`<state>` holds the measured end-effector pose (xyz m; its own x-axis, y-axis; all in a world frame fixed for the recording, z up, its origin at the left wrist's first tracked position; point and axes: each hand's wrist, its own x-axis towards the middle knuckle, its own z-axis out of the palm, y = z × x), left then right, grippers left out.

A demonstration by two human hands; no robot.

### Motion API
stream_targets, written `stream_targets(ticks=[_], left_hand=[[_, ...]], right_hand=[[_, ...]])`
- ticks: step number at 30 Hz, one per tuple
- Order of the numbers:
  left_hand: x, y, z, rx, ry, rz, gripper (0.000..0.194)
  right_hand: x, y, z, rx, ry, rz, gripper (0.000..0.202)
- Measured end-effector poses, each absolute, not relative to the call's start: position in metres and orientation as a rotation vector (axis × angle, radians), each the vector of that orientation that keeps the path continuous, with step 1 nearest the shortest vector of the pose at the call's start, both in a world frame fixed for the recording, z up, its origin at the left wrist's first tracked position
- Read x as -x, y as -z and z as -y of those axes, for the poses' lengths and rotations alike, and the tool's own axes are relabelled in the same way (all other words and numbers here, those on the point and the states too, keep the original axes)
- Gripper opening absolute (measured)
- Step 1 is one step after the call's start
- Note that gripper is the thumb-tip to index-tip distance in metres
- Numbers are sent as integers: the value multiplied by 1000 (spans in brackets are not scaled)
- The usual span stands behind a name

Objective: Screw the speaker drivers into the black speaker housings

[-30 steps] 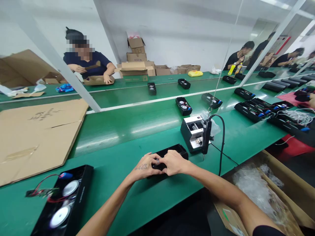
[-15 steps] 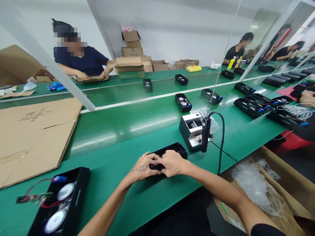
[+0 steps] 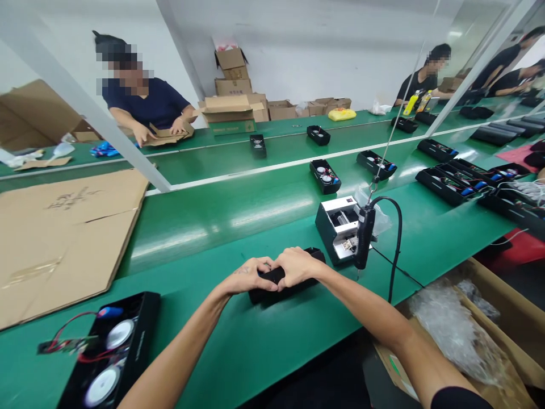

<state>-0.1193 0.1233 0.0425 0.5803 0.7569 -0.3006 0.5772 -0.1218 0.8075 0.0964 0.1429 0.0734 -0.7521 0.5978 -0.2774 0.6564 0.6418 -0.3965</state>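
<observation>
A long black housing [image 3: 302,288] lies on the green bench in front of me, partly covered by my hands. My left hand [image 3: 251,276] curls over its left part, thumb along the near side. My right hand [image 3: 296,267] grips its middle, and the fingers of both hands meet at the top. What lies under the fingertips is hidden. At the lower left, an open black housing [image 3: 142,335] holds two round white speakers [image 3: 102,385], a blue cylinder and red wires leading to a green circuit board [image 3: 63,345].
A silver-and-black machine [image 3: 339,227] stands behind the housing, beside a hanging electric screwdriver [image 3: 365,236]. Flat cardboard [image 3: 63,238] covers the left. More open housings [image 3: 326,176] sit beyond. People work across the bench. A carton with plastic bags [image 3: 447,318] is lower right.
The housing has tipped so that more of its near side shows, and my hands have shifted slightly upward on it. The person opposite has moved their hands on the cardboard. The view has shifted slightly.
</observation>
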Motion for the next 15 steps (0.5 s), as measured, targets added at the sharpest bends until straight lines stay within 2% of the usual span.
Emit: stream_targets(ticks=[4,7,8,10,12,14,15], left_hand=[[116,-43,-115,-1861,-242,-1106,29],[112,-32,-92,-1945,-276,-1139,20],[110,-26,-80,-2027,-301,-1146,16],[107,-10,-56,-2277,-388,-1132,8],[103,5,-34,-2533,-507,-1090,5],[100,14,-19,-2672,-591,-1071,10],[100,16,-15,-2709,-611,-1068,11]], right_hand=[[-103,-78,-126,-1039,693,-2803,41],[-132,-81,-99,-1133,752,-3051,51],[-146,-81,-89,-1286,787,-3172,51],[-181,-78,-69,-1870,796,-3367,38],[-215,-70,-59,-2660,550,-3295,23],[-243,-60,-62,-3154,269,-3004,30],[-253,-55,-68,-3258,247,-2866,38]])
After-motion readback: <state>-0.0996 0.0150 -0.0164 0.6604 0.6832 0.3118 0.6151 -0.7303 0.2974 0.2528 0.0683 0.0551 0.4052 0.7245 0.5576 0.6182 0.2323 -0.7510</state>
